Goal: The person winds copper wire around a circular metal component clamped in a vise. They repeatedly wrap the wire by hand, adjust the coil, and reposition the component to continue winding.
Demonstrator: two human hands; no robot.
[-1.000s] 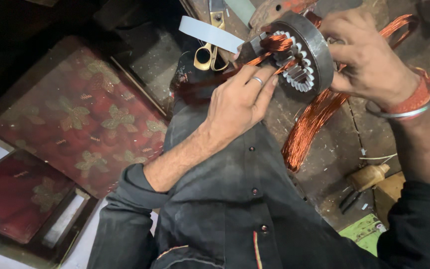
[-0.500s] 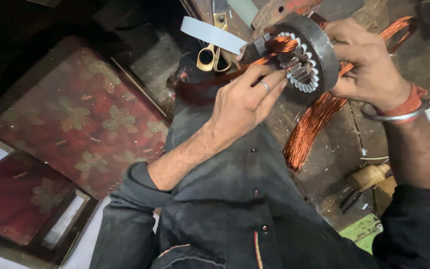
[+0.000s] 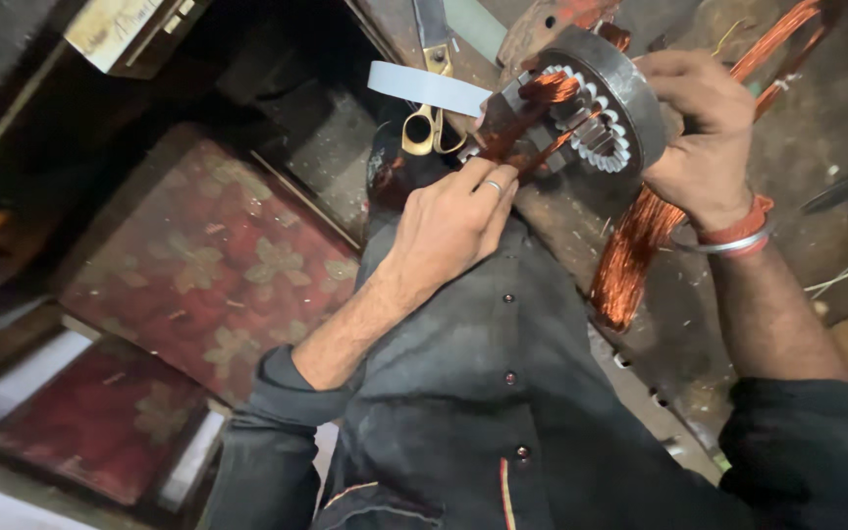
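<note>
Stator winding, both hands on.
Right hand (image 3: 704, 137) grips stator ring (image 3: 606, 98); left hand (image 3: 453, 221) pinches copper wire (image 3: 517, 137) at slots.

This is a small motor-rewinding workshop, cramped and dimly lit. A round steel stator core (image 3: 606, 103) with toothed slots is held up over a grimy, dust-strewn desk (image 3: 817, 137), and bundles of bare copper winding wire (image 3: 640, 245) trail across that surface. Brass-handled scissors (image 3: 424, 128) and a strip of pale insulating paper (image 3: 424, 88) lie just beside the core, both ordinary tools of coil repair. Low down at the side sits a worn red cushion with a flower pattern (image 3: 208, 265), set in dark wooden framing.
</note>
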